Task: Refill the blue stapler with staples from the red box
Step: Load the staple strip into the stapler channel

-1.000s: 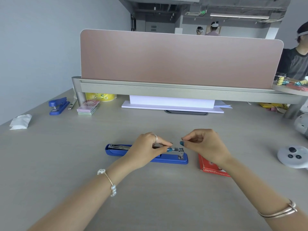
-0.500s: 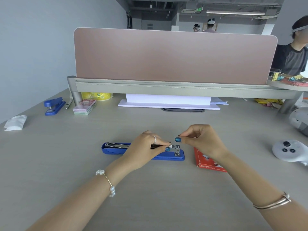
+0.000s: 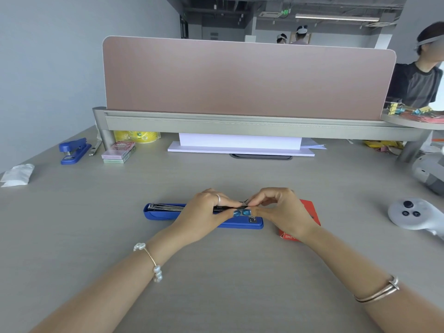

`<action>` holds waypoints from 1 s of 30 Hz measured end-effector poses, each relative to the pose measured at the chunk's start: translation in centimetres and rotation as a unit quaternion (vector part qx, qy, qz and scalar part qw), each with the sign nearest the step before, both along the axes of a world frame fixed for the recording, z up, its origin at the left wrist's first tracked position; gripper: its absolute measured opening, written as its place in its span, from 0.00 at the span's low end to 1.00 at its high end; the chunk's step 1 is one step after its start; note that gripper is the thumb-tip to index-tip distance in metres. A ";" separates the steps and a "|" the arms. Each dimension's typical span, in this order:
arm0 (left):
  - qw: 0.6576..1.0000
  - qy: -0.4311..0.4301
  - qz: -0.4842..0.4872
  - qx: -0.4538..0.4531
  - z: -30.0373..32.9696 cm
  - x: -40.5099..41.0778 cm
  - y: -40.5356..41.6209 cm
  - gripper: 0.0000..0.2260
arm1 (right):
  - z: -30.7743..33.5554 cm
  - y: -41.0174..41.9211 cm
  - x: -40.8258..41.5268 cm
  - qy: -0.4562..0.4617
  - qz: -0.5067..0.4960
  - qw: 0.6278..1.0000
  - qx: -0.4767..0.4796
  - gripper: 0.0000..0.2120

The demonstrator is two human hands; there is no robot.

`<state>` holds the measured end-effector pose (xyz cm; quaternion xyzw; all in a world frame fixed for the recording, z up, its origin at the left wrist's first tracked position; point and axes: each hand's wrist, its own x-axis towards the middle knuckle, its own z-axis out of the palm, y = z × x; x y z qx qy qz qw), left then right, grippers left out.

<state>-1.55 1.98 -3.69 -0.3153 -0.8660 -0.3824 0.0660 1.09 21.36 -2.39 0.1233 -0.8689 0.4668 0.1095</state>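
- While the blue stapler (image 3: 204, 216) lies opened flat on the desk (image 3: 216, 272) in front of the person, its metal magazine rail is exposed along the top, so the opening step appears done.
- Left hand (image 3: 204, 217) rests over the middle of the stapler, thumb and forefinger pinched narrow at the rail.
- Right hand (image 3: 281, 212) meets it thumb to thumb over the right end of the rail, fingers pinched close; something small and metallic shows between the fingertips, probably a staple strip, though it is too small to confirm.
- Red box (image 3: 310, 212) lies on the desk just right of the stapler, mostly hidden behind the right hand; whether it is open cannot be told.
- Judgement: loading is under way; seating the strip and closing the stapler remain.
- Surface: pale wood-grain desk, flat and uncluttered near the work.
- Far left: a second blue stapler (image 3: 74, 150), a stack of small boxes (image 3: 119, 152) and a white packet (image 3: 16, 175).
- Right edge: a white controller (image 3: 413, 213).
- Behind: a pink divider panel (image 3: 247, 78), with a white paper stack (image 3: 240, 143) beneath it.
- Room: open office with exposed ceiling; another person (image 3: 418, 78) sits at right.
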 end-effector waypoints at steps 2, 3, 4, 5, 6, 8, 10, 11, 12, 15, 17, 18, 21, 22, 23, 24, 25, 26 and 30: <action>1.000 -0.005 0.002 0.001 0.2 0.1 0.0 0.12 | -0.1 -0.1 0.2 0.009 -0.001 1.000 0.004 0.04; 1.000 -0.008 0.004 0.002 0.2 0.1 0.0 0.12 | -0.2 -0.1 0.3 0.014 -0.002 1.000 0.011 0.04; 1.000 -0.012 0.005 0.003 0.3 0.2 0.0 0.12 | -0.2 -0.1 0.5 0.020 -0.003 1.000 0.019 0.04; 1.000 -0.014 0.006 0.003 0.3 0.2 0.0 0.12 | -0.2 0.1 0.7 0.024 -0.004 0.999 0.025 0.05; 1.000 -0.016 0.007 0.003 0.4 0.3 -0.1 0.12 | -0.2 0.2 0.9 0.024 -0.006 0.999 0.028 0.05; 1.000 -0.020 0.008 0.003 0.4 0.3 -0.1 0.12 | 0.0 0.4 1.2 0.019 -0.008 0.999 0.036 0.07; 1.000 -0.025 0.009 0.005 0.4 0.3 -0.1 0.12 | 0.2 0.5 1.5 0.018 -0.008 0.999 0.049 0.07; 1.000 -0.027 0.009 0.006 0.4 0.3 -0.1 0.12 | 0.3 0.4 1.6 0.019 -0.007 0.998 0.057 0.07; 1.000 -0.028 0.008 0.007 0.5 0.4 -0.1 0.12 | 0.3 0.4 1.7 0.024 -0.005 0.997 0.067 0.06; 0.999 -0.032 0.004 0.008 0.5 0.4 -0.1 0.12 | 0.5 0.2 1.9 0.032 0.002 0.996 0.085 0.07; 0.999 -0.032 0.006 0.008 0.5 0.4 -0.1 0.12 | 0.4 0.3 1.8 0.026 0.001 0.996 0.089 0.07; 1.000 -0.029 0.008 0.007 0.5 0.4 0.0 0.12 | 0.3 0.4 1.6 0.022 0.003 0.995 0.092 0.07; 1.000 -0.020 0.009 0.004 0.7 0.5 0.0 0.12 | 0.1 0.4 1.3 0.012 0.023 0.996 0.088 0.09; 1.000 -0.019 0.007 0.003 0.7 0.5 0.0 0.12 | 0.0 0.5 1.2 0.010 0.024 0.997 0.074 0.10; 1.000 -0.020 0.006 0.001 0.8 0.5 -0.1 0.13 | -0.1 0.6 1.1 0.006 0.019 0.998 0.053 0.11; 1.000 -0.023 0.007 0.002 0.9 0.4 -0.2 0.14 | -0.1 0.7 1.0 0.000 0.010 1.000 0.029 0.12; 1.000 -0.028 0.010 0.004 1.0 0.3 -0.4 0.15 | -0.1 0.8 0.9 -0.005 0.003 1.000 0.008 0.12; 0.999 -0.032 0.014 0.009 1.2 0.2 -0.7 0.15 | -0.2 0.9 0.7 -0.007 -0.002 1.000 -0.007 0.12; 0.998 -0.038 0.030 0.032 2.2 -0.2 -2.7 0.14 | -0.3 0.9 0.5 -0.015 -0.004 0.999 -0.044 0.12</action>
